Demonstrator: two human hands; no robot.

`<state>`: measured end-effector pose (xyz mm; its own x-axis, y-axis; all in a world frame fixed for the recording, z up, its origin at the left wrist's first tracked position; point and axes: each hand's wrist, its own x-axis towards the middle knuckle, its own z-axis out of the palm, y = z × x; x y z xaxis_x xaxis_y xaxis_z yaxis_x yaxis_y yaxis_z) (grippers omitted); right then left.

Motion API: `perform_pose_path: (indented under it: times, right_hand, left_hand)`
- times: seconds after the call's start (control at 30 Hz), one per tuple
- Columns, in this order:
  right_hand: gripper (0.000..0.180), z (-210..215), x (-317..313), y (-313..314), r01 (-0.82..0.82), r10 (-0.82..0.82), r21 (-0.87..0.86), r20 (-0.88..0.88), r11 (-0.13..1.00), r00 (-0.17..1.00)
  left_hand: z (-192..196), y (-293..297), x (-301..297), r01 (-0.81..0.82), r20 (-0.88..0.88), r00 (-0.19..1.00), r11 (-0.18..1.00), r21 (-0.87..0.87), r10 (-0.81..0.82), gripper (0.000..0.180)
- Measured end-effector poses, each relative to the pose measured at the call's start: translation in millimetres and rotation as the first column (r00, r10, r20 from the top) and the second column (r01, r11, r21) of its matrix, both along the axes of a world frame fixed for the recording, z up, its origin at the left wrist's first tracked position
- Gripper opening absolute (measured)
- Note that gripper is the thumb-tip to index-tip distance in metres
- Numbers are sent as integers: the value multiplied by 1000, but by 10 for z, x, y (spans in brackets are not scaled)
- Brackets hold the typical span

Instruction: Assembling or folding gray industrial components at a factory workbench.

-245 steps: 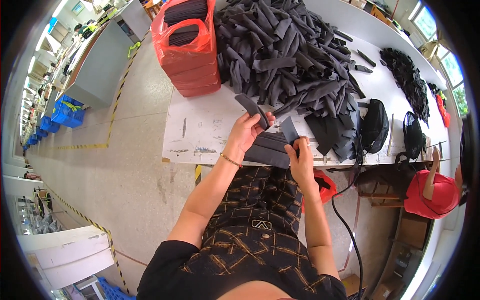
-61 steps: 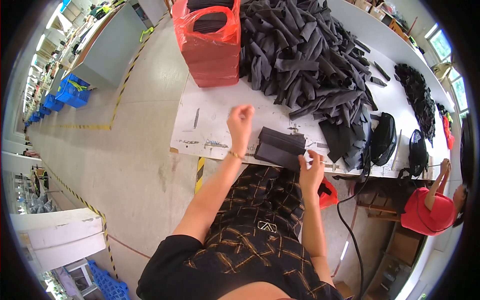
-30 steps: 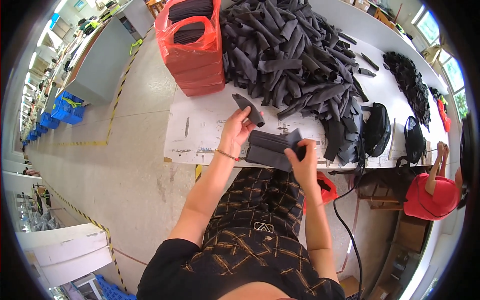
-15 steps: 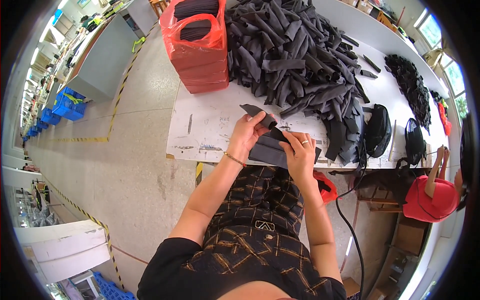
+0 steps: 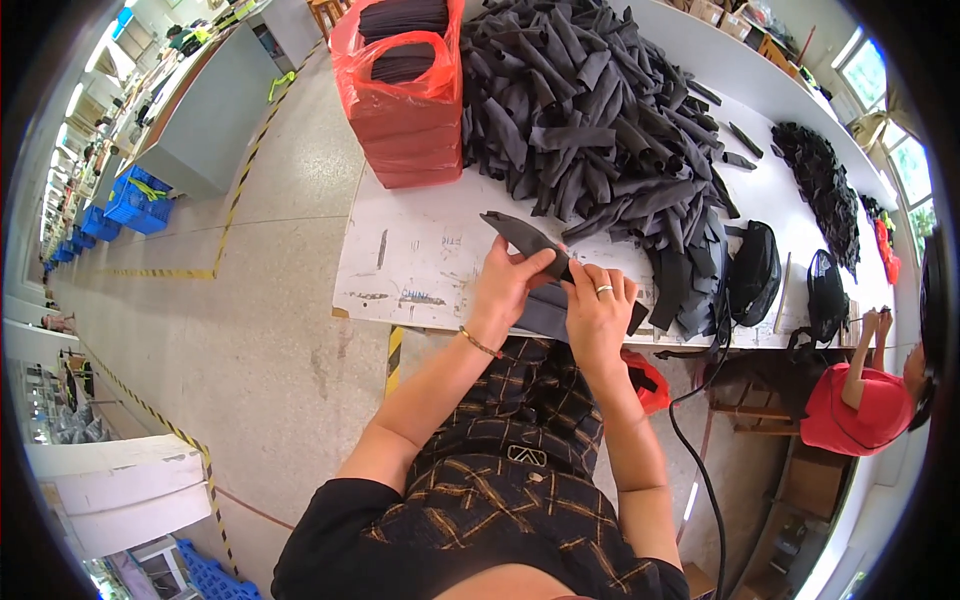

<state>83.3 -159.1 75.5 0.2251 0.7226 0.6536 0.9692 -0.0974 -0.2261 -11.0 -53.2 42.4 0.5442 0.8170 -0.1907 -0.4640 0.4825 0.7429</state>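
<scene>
A dark grey fabric tube (image 5: 522, 236) slants between my hands above the table's near edge. My left hand (image 5: 508, 280) pinches it with the thumb on top, and its pointed far end sticks out to the upper left. Close beside, my right hand (image 5: 598, 315) has its fingers closed on the tube's lower right end, which they partly hide. Beneath my hands lie flat dark grey fabric pieces (image 5: 543, 315) at the table edge. Beyond them rises a large heap of similar fabric tubes (image 5: 590, 130).
A red plastic bag (image 5: 408, 140) packed with dark pieces stands at the table's left. Two black mesh-covered things (image 5: 755, 272) and a cable (image 5: 700, 450) are to the right. Another person in a red shirt (image 5: 858, 410) sits at far right. A red bag (image 5: 648, 385) hangs below the edge.
My hands have come closer together on the fabric. The tube's round open end, visible before between them, is now covered by my fingers. The view has shifted slightly.
</scene>
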Motion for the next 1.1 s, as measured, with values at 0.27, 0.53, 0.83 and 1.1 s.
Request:
perform_pose_path:
  times: [0.27,0.53,0.83,1.1]
  right_hand:
    - [54,-54,-177,4,-126,126,20,-341,992,932]
    - [39,-101,-79,-101,-252,215,-50,-381,966,899]
    - [31,-100,23,-155,-287,213,-94,-463,953,860]
    - [27,-97,64,-204,-292,224,-76,-468,953,855]
  left_hand:
    - [77,-79,10,26,137,990,996,-83,-14,36]
    - [-74,-338,144,105,251,964,991,-78,-82,23]
    - [-45,-377,176,82,325,944,994,-66,-56,24]
    - [61,-246,65,81,307,951,988,-132,-37,30]
